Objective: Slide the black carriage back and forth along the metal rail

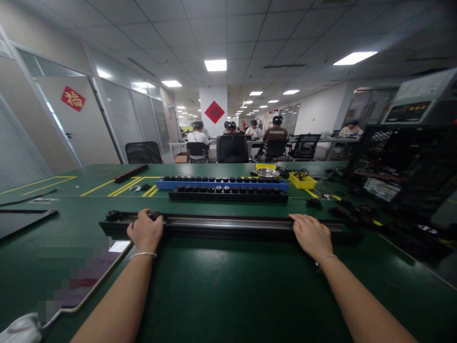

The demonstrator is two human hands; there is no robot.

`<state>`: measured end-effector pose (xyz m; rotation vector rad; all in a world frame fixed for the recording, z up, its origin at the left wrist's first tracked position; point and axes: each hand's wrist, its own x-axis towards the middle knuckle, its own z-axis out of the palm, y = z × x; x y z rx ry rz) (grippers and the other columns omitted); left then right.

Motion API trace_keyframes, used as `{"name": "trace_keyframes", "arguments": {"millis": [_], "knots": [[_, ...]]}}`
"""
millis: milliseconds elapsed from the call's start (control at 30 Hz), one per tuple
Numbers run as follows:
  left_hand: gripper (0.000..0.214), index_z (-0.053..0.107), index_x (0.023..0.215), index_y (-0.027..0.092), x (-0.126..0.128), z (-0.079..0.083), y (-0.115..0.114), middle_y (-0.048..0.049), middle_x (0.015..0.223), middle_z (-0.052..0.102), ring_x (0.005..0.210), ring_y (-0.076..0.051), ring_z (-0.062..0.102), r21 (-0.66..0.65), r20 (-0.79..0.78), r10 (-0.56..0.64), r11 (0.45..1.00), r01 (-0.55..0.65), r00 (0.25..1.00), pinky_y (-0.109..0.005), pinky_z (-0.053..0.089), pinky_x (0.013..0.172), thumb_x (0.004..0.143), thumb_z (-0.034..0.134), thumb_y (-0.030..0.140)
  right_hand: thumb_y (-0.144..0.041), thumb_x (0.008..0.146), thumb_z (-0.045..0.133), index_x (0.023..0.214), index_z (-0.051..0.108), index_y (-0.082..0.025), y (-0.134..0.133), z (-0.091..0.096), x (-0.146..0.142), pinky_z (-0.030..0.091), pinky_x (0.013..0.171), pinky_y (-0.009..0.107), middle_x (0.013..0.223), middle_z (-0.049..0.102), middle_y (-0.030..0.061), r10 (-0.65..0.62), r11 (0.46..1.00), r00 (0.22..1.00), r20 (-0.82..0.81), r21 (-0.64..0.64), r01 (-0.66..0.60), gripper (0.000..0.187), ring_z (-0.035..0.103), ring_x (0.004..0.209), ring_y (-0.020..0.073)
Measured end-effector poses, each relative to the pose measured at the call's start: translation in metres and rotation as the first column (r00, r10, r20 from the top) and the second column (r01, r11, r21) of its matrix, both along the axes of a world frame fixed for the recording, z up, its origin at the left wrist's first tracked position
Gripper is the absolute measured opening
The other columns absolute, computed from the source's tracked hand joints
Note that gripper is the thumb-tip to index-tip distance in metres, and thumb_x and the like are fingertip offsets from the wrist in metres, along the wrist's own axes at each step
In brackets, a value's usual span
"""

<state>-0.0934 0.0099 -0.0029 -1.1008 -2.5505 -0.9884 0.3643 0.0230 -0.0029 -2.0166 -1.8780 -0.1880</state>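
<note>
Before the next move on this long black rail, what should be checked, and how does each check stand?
1. Left hand gripping the long black rail: ok, fingers curled over it near the left end.
2. Right hand gripping the rail: not ok, it lies flat and open near the right end.
3. Rail lying flat on the table: ok.
4. Gap to the black tray of knobs behind: ok, they lie apart.
5. Black piece on the rail's left end fixed in place: cannot tell.
6. Space at the rail's right end: not ok, small black parts lie close by.
</note>
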Motion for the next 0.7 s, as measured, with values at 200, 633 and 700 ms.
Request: {"name": "trace_keyframes", "arguments": {"millis": [200, 633, 700], "knots": [[0.046, 0.049, 0.112, 0.017, 0.005, 0.0034, -0.0018, -0.0121, 0.102, 0.066, 0.102, -0.028, 0.058, -0.007, -0.014, -0.015, 1.0, 0.014, 1.0, -0.039, 0.034, 0.092, 0.074, 0.052, 0.042, -0.033, 0.087, 0.021, 0.121, 0.055, -0.03, -0.0005, 0.0015, 0.0001, 0.032, 0.097, 0.041, 0.129, 0.053, -0.0024, -0.007, 1.0, 1.0, 0.006, -0.024, 0.007, 0.048, 0.04, 0.122, 0.019], [0.048, 0.051, 0.11, 0.017, 0.0079, -0.0002, -0.0002, -0.0108, 0.099, 0.067, 0.094, -0.03, 0.061, -0.01, -0.081, -0.082, 0.997, 0.081, 0.993, -0.038, 0.041, 0.082, 0.071, 0.052, 0.046, -0.033, 0.087, 0.02, 0.121, 0.055, -0.03, 0.0002, 0.0015, 0.0015, 0.032, 0.096, 0.042, 0.128, 0.053, -0.0017, -0.001, 1.0, 1.0, 0.008, -0.026, 0.001, 0.049, 0.041, 0.121, 0.0194], [0.047, 0.052, 0.109, 0.017, 0.0093, 0.0, -0.0005, -0.0106, 0.098, 0.068, 0.093, -0.03, 0.061, -0.013, -0.087, -0.088, 0.996, 0.087, 0.992, -0.037, 0.042, 0.082, 0.071, 0.052, 0.046, -0.034, 0.087, 0.019, 0.122, 0.054, -0.03, 0.0004, 0.0014, 0.0017, 0.032, 0.096, 0.042, 0.128, 0.053, -0.0016, 0.005, 0.999, 1.0, 0.002, -0.033, -0.005, 0.049, 0.04, 0.121, 0.0193]]}}
